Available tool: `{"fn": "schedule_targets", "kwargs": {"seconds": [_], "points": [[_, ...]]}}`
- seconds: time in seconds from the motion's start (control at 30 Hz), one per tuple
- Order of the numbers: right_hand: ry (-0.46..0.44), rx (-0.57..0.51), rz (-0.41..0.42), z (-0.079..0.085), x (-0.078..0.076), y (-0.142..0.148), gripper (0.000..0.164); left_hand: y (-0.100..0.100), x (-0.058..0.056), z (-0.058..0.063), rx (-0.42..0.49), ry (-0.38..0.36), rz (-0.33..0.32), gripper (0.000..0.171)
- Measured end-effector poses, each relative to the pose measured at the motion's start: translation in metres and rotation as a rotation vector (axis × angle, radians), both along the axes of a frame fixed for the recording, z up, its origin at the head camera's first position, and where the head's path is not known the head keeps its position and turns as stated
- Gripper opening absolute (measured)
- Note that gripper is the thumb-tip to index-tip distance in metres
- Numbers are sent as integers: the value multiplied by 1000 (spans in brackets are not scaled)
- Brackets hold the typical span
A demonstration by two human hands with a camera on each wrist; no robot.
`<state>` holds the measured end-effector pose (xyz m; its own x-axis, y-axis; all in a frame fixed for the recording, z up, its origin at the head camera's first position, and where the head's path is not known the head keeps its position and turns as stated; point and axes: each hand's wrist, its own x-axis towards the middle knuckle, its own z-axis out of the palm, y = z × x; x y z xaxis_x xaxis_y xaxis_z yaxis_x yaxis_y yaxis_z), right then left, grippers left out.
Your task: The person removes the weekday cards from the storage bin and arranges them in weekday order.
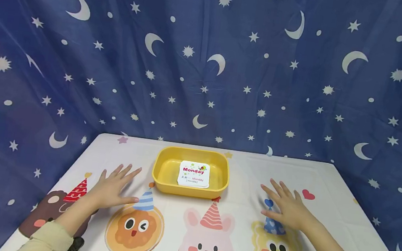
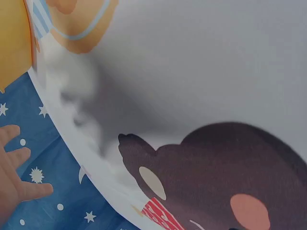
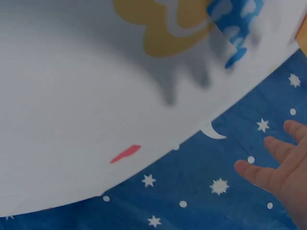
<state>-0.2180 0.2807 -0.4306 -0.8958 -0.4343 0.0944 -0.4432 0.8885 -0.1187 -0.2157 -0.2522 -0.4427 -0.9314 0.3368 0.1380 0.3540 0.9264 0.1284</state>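
Observation:
In the head view a yellow tray (image 1: 162, 187) stands at the middle of the table's far half. Inside it lies a white card (image 1: 193, 175) reading "Monday", its edges showing more cards beneath. To the tray's left my left hand (image 1: 111, 189) has its fingers spread and holds nothing. On the other side my right hand (image 1: 288, 208) is likewise spread, holding nothing. The left wrist view shows my left fingers (image 2: 17, 158) at its left edge, with a hand shadow on the cloth. My right fingers (image 3: 268, 165) appear at the lower right of the right wrist view.
A white tablecloth (image 1: 171, 232) printed with party-hat characters covers the table. A dark blue curtain (image 1: 194, 57) with moons and stars hangs behind and along both sides. Dark bands (image 1: 75, 246) show at the sleeve cuffs.

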Motion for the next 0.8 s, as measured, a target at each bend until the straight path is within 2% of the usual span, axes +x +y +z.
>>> {"fn": "schedule_targets", "kwargs": {"seconds": [0.27, 0.57, 0.7, 0.8], "points": [[34, 28, 26, 10, -3, -5, 67, 1, 2, 1, 31, 29, -19, 82], [57, 35, 66, 9, -5, -8, 59, 7, 2, 4, 56, 58, -54, 77], [81, 39, 81, 9, -6, -9, 53, 12, 1, 4, 58, 105, -58, 66], [96, 26, 88, 9, -6, -10, 48, 14, -1, 2, 72, 142, -62, 51]]}}
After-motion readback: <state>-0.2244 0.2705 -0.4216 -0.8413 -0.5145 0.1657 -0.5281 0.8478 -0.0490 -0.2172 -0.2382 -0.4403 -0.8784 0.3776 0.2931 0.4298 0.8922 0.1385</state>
